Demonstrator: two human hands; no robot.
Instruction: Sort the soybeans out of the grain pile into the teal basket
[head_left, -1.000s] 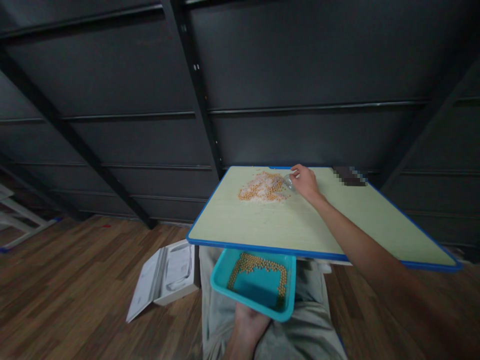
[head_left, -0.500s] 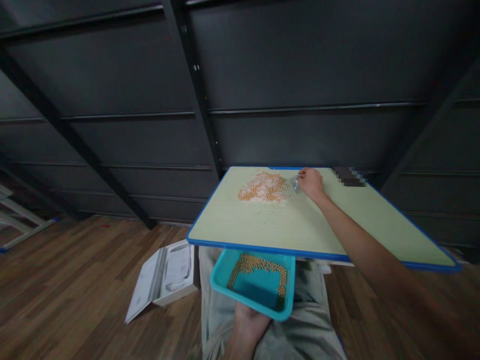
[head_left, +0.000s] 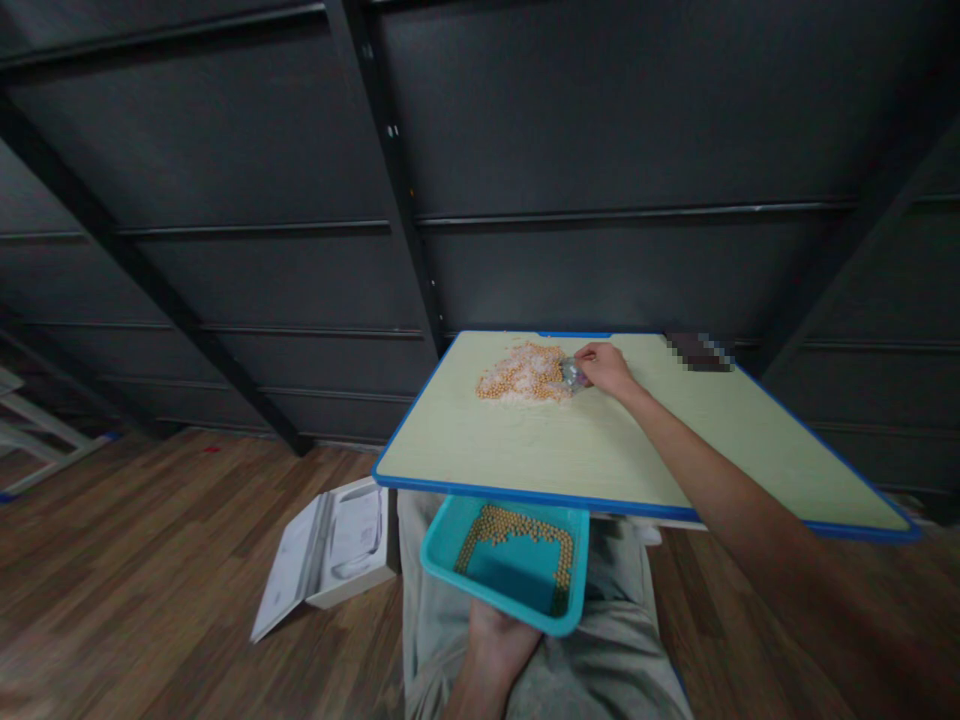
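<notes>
My right hand [head_left: 604,368] reaches across a pale green table with a blue rim [head_left: 540,495] and grips a small shiny scoop [head_left: 573,375] at the right edge of a heap of yellow beans mixed with white grains [head_left: 523,374]. My left hand [head_left: 495,645] holds a teal tray [head_left: 450,575] from underneath, just below the table's near edge and over my lap. Yellow beans [head_left: 517,530] lie along the tray's far and right sides.
An open white box [head_left: 330,555] lies on the wooden floor to the left of my legs. A dark panelled wall [head_left: 525,150] stands behind the table. A dark blurred object [head_left: 697,352] rests at the table's far right. A white frame [head_left: 30,435] sits at far left.
My right hand drew the scoop a little right away from the heap, then moved it back left against the heap's edge. The tray has barely moved.
</notes>
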